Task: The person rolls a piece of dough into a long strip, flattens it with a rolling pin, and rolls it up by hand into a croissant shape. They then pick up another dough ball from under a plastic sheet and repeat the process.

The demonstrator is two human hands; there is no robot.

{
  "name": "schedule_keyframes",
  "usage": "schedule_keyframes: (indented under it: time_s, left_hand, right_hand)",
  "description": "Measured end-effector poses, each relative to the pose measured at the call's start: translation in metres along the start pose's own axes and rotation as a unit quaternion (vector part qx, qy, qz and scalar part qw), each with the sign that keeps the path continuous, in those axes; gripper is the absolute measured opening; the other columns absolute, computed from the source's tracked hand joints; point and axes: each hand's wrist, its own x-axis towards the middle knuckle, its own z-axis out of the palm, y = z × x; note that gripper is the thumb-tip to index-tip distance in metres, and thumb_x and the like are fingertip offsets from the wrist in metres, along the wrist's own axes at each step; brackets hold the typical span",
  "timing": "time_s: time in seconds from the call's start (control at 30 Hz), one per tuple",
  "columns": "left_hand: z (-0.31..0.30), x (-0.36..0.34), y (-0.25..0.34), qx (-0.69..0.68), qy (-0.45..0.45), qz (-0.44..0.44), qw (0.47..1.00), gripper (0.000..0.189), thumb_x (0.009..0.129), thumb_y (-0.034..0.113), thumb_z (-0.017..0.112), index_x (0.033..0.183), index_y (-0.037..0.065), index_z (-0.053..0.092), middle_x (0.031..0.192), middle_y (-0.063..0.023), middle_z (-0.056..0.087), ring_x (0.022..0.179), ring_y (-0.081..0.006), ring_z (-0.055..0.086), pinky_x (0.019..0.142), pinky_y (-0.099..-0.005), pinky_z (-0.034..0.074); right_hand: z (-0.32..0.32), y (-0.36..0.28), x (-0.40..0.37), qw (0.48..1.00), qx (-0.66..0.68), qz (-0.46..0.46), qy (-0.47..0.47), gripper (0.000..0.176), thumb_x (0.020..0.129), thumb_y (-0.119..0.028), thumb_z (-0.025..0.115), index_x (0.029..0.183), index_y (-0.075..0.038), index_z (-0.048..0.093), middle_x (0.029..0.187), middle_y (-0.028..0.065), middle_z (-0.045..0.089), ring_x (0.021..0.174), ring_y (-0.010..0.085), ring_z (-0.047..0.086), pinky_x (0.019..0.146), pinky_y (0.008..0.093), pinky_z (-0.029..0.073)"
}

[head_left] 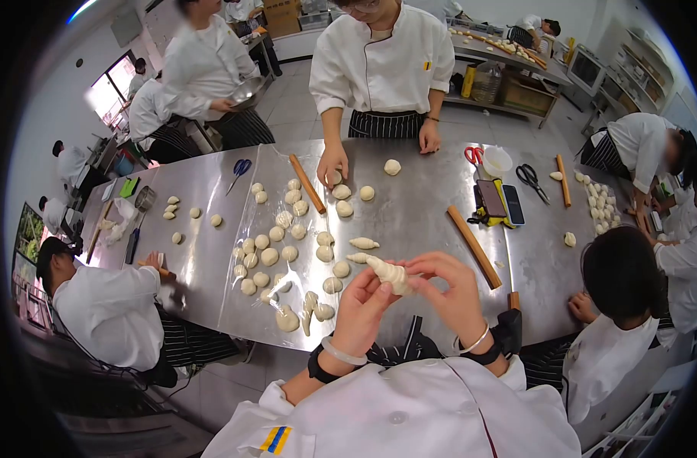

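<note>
Dough roll [390, 275] is sitting in the air between our two hands, just above the near edge of the steel worktop [425, 217]; we are holding it clear of the surface. Our left hand [361, 309] is cupping it from below, fingers curled round its thick middle; our right hand [449, 294] is pinching the other end between thumb and fingertips, so both hands are closed on the same piece. We are judging it to be light, soft and easily dented; the ridged spiral layers are looking as if they would smear or unwind under a hard squeeze, and the tapering tips are looking like the weakest part. We are thinking the best hold is under the fat middle, in a loose cradle, with only a light touch at the ends; the surface is looking matte rather than wet, though we cannot tell how sticky it is. Beyond it two similar shaped pieces [364, 243] are lying on the worktop; round dough balls [269, 256] are resting on a plastic sheet [276, 172] to the left, and a rolling pin [474, 246] is lying to the right.
</note>
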Motion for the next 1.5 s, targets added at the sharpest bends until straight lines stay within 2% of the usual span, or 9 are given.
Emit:
schedule_keyframes:
  time_s: [0.03, 0.13, 0.27, 0.37, 0.43, 0.77, 0.97, 1.27, 1.5]
  left_hand:
    - [0.0, 0.0, -0.001, 0.014, 0.002, 0.004, 1.0, 0.035, 0.092, 0.011, 0.054, 0.124, -0.001, 0.045, 0.128, -0.0116, 0.05, 0.117, -0.0197, 0.05, 0.1, -0.0363, 0.041]
    - [0.0, -0.001, -0.001, 0.036, 0.002, 0.012, 0.999, 0.036, 0.092, 0.011, 0.054, 0.124, 0.0, 0.045, 0.128, -0.0116, 0.05, 0.117, -0.0198, 0.05, 0.1, -0.0361, 0.041]
    - [0.001, -0.002, 0.0, 0.021, -0.002, 0.016, 1.0, 0.035, 0.092, 0.012, 0.054, 0.123, 0.0, 0.045, 0.128, -0.0121, 0.05, 0.117, -0.0201, 0.05, 0.1, -0.0365, 0.041]
    - [-0.002, -0.001, 0.0, 0.022, -0.011, 0.019, 1.0, 0.036, 0.092, 0.014, 0.054, 0.124, 0.0, 0.045, 0.129, -0.0123, 0.05, 0.118, -0.0209, 0.05, 0.1, -0.0382, 0.041]
    - [-0.001, -0.002, 0.001, 0.018, -0.007, 0.014, 1.0, 0.037, 0.092, 0.015, 0.054, 0.124, 0.0, 0.044, 0.129, -0.0122, 0.05, 0.117, -0.0212, 0.05, 0.1, -0.039, 0.041]
    - [-0.009, 0.0, -0.001, 0.024, -0.02, 0.001, 1.0, 0.04, 0.092, 0.016, 0.054, 0.127, 0.0, 0.043, 0.126, -0.0107, 0.051, 0.115, -0.0206, 0.051, 0.097, -0.0382, 0.043]
    - [-0.009, 0.001, 0.002, 0.033, -0.022, -0.01, 0.999, 0.038, 0.093, 0.015, 0.053, 0.126, 0.0, 0.044, 0.125, -0.0094, 0.051, 0.112, -0.0189, 0.052, 0.095, -0.0374, 0.044]
    - [-0.008, 0.006, 0.001, 0.011, -0.012, -0.004, 1.0, 0.037, 0.092, 0.016, 0.054, 0.124, 0.0, 0.045, 0.126, -0.0115, 0.052, 0.114, -0.0203, 0.052, 0.098, -0.0384, 0.043]
    - [-0.003, 0.006, -0.001, 0.012, 0.013, 0.009, 1.0, 0.038, 0.091, 0.016, 0.056, 0.123, -0.001, 0.045, 0.127, -0.0127, 0.051, 0.113, -0.0212, 0.053, 0.098, -0.0392, 0.043]
  right_hand:
    - [0.002, -0.001, -0.001, 0.999, -0.023, -0.047, 0.009, 0.016, 0.073, -0.006, 0.072, 0.086, -0.001, 0.066, 0.088, 0.0082, 0.065, 0.076, 0.0184, 0.061, 0.065, 0.0272, 0.049]
    - [0.008, -0.003, -0.003, 0.995, -0.084, -0.038, 0.035, 0.014, 0.073, -0.005, 0.072, 0.085, 0.0, 0.066, 0.085, 0.008, 0.065, 0.072, 0.0193, 0.062, 0.064, 0.0269, 0.049]
    - [0.007, 0.002, -0.003, 0.997, -0.044, -0.048, 0.04, 0.012, 0.075, -0.005, 0.07, 0.085, -0.001, 0.066, 0.083, 0.0083, 0.065, 0.071, 0.0186, 0.062, 0.064, 0.0266, 0.05]
    - [0.007, 0.005, -0.005, 0.998, 0.033, 0.028, 0.033, 0.01, 0.081, -0.007, 0.066, 0.088, 0.0, 0.065, 0.083, 0.0076, 0.065, 0.074, 0.0158, 0.063, 0.064, 0.026, 0.05]
    - [0.009, 0.012, -0.008, 0.975, 0.176, 0.129, 0.043, 0.011, 0.088, -0.009, 0.058, 0.093, 0.001, 0.062, 0.084, 0.0064, 0.065, 0.076, 0.0132, 0.063, 0.064, 0.0252, 0.049]
    - [0.0, 0.023, 0.003, 0.877, 0.419, 0.235, -0.001, 0.012, 0.089, -0.007, 0.057, 0.098, 0.0, 0.057, 0.089, 0.0068, 0.063, 0.083, 0.0122, 0.061, 0.074, 0.0243, 0.047]
    - [0.003, 0.018, 0.002, 0.933, 0.3, 0.2, -0.011, 0.02, 0.082, -0.004, 0.066, 0.099, 0.0, 0.058, 0.09, 0.0058, 0.062, 0.084, 0.0108, 0.059, 0.077, 0.0249, 0.049]
    - [0.004, 0.015, 0.006, 0.982, 0.125, 0.116, 0.076, 0.014, 0.077, -0.006, 0.07, 0.088, -0.001, 0.063, 0.084, 0.0033, 0.065, 0.07, 0.0092, 0.059, 0.064, 0.0226, 0.047]
    - [0.009, -0.009, 0.003, 0.989, -0.088, -0.034, 0.115, 0.013, 0.071, -0.004, 0.07, 0.081, -0.002, 0.062, 0.078, 0.0079, 0.063, 0.065, 0.0203, 0.058, 0.059, 0.0288, 0.045]
